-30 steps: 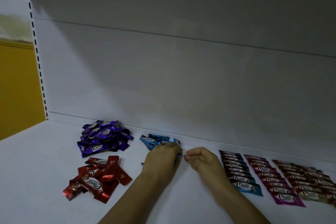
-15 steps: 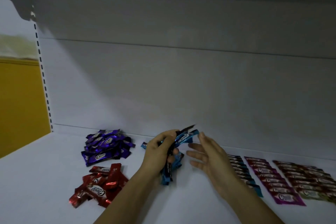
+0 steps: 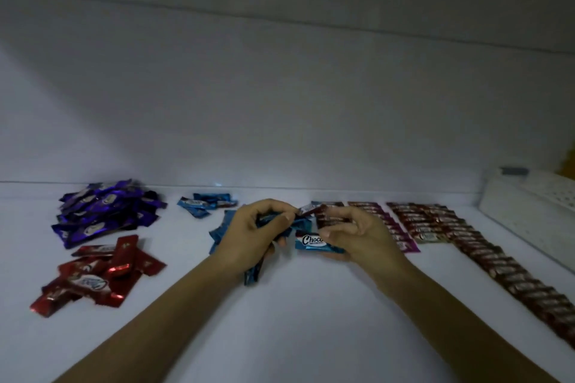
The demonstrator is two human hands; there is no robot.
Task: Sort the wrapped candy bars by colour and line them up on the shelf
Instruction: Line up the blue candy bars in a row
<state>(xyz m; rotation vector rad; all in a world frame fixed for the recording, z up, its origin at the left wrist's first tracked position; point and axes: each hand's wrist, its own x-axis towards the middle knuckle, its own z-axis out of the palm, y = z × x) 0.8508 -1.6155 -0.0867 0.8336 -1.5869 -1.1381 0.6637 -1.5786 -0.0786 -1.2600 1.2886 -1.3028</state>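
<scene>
A: Item one, location?
B: Blue foil-wrapped candy bar (image 3: 311,241) with white "Choco" lettering. Centre of frame, just above the white shelf board (image 3: 280,326), pinched in the right hand (image 3: 357,235).
A: Handling?
B: Judged light and thin, fairly stiff inside. The foil looks slick and crinkly. Best taken across the narrow middle or by a crimped end, and laid flat.
A: Right hand, aperture?
B: Narrow. Thumb on top, fingers beneath, closed on that one bar.
A: Left hand (image 3: 258,233)?
B: Curled round a bundle of blue bars (image 3: 219,235), with ends sticking out to the left and below the palm. Count: cannot tell.
A: Other stock?
B: Loose blue bars (image 3: 205,205), upper centre. Purple heap (image 3: 105,214), left. Red heap (image 3: 96,277), lower left. All unsorted. Pink row (image 3: 404,244) and brown row (image 3: 435,224), right of centre, are lined up.
</scene>
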